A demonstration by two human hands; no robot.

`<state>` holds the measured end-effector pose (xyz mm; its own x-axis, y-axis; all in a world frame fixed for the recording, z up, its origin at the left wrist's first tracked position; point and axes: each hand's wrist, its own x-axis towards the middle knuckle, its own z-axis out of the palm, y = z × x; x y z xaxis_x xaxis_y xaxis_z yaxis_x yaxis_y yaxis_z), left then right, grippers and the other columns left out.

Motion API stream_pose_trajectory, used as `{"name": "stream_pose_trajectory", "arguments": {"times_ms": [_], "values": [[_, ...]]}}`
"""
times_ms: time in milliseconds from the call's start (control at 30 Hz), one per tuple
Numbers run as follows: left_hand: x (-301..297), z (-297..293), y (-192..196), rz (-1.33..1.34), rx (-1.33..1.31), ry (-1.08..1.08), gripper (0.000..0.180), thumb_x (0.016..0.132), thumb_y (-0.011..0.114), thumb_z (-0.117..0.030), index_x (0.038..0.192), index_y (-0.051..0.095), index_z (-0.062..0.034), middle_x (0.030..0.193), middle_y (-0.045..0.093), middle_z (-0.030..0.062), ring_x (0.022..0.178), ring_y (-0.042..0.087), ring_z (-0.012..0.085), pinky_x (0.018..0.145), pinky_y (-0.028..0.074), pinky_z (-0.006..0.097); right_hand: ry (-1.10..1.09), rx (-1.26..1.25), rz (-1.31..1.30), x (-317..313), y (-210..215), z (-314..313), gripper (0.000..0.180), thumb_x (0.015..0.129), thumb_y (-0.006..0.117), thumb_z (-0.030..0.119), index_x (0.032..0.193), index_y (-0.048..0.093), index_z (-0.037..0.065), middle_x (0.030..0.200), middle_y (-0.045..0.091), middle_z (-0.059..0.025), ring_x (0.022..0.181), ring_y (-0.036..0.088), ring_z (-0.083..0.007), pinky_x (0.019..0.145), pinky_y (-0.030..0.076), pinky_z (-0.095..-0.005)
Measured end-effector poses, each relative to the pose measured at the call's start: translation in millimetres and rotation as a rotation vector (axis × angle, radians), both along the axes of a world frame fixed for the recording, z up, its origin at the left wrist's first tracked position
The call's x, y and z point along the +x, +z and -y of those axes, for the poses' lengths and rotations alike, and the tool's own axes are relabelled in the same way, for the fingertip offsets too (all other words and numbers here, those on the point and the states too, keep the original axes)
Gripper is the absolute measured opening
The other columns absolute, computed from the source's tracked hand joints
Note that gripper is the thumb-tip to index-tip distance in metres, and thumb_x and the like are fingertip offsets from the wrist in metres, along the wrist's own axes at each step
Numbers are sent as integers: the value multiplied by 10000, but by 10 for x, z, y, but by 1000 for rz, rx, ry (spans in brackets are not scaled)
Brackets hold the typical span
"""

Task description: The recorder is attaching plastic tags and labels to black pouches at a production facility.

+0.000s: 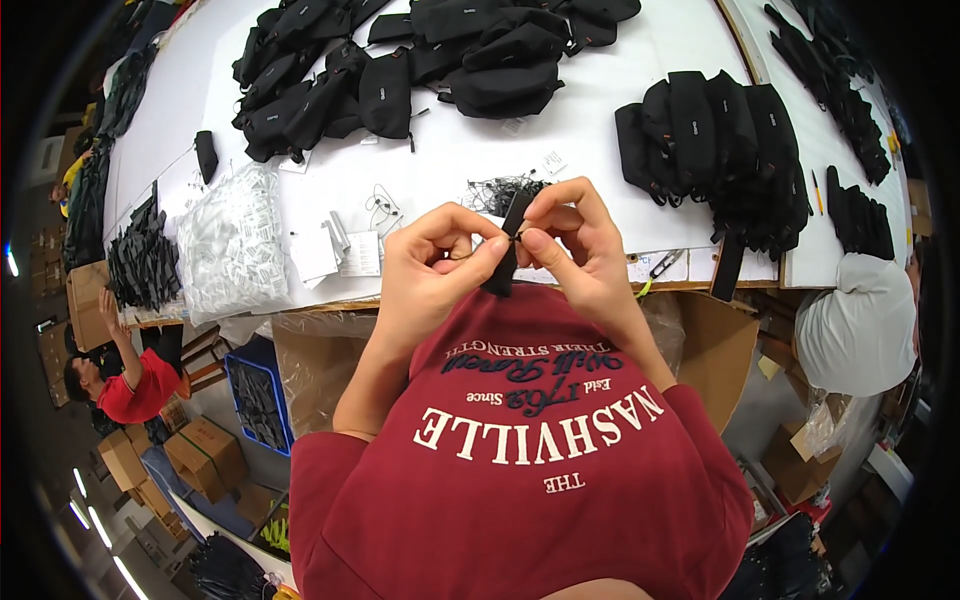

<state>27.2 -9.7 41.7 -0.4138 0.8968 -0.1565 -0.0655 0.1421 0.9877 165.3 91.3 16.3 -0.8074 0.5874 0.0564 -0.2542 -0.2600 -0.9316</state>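
In front of my chest, near the table's front edge, a narrow black fabric piece like a strap (507,272) stands upright between my hands. My left hand (430,265) is closed, thumb and forefinger pinching a thin dark cord at the strap's left side. From the right, my right hand (580,245) pinches at the same spot, its fingers bent around the strap. A small dark knot or fastener (516,238) shows between the fingertips. Just beyond the hands lies a tangle of black tag strings (488,195). White paper tags (318,255) rest to the left.
Black pouches (505,85) are heaped at the far side of the white table (560,140), with another stack (705,140) at right. A clear bag of white tags (232,245) stands left. A cutter (664,264) lies near the front edge. A person in red (145,385) is at far left.
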Motion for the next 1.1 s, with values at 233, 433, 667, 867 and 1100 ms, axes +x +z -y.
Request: {"name": "stream_pose_trajectory", "arguments": {"times_ms": [233, 433, 667, 867, 1100], "values": [[-11, 8, 13, -231, -13, -48, 43, 772, 645, -36, 791, 619, -8, 503, 352, -76, 467, 285, -5, 446, 212, 178, -35, 297, 90, -20, 19, -17, 134, 851, 550, 0, 931, 443, 19, 774, 566, -52, 688, 566, -99, 636, 436, -215], [-345, -172, -107, -58, 152, -354, 90, 789, 579, -89, 833, 622, -23, 875, 616, 62, 897, 511, 128, 798, 397, 282, 142, -68, 35, 4, 153, -105, 123, 879, 541, 48, 935, 432, 41, 760, 539, -36, 660, 521, -96, 608, 403, -208], [-311, -192, -570, 236, 5, -766, 263, 751, 409, -57, 977, 532, -5, 935, 540, 53, 934, 494, 140, 849, 387, 280, 223, -288, -339, -55, 65, -164, 125, 893, 488, 49, 978, 397, 50, 708, 511, -52, 592, 472, -92, 566, 368, -203], [-631, -136, -705, -433, -5, -843, 285, 719, 528, -82, 1002, 531, -47, 981, 519, 64, 912, 506, 176, 867, 387, 299, 270, -385, -465, 57, 211, -92, 154, 861, 475, 56, 1000, 408, 48, 672, 518, -80, 558, 465, -109, 539, 343, -210], [-696, 149, -885, -108, -182, -536, 283, 718, 702, -102, 953, 567, -21, 867, 580, 42, 846, 533, 141, 871, 403, 286, 274, -475, -466, 64, 210, -58, 164, 847, 478, 71, 997, 414, 54, 602, 487, -67, 535, 435, -108, 546, 336, -216]]}}
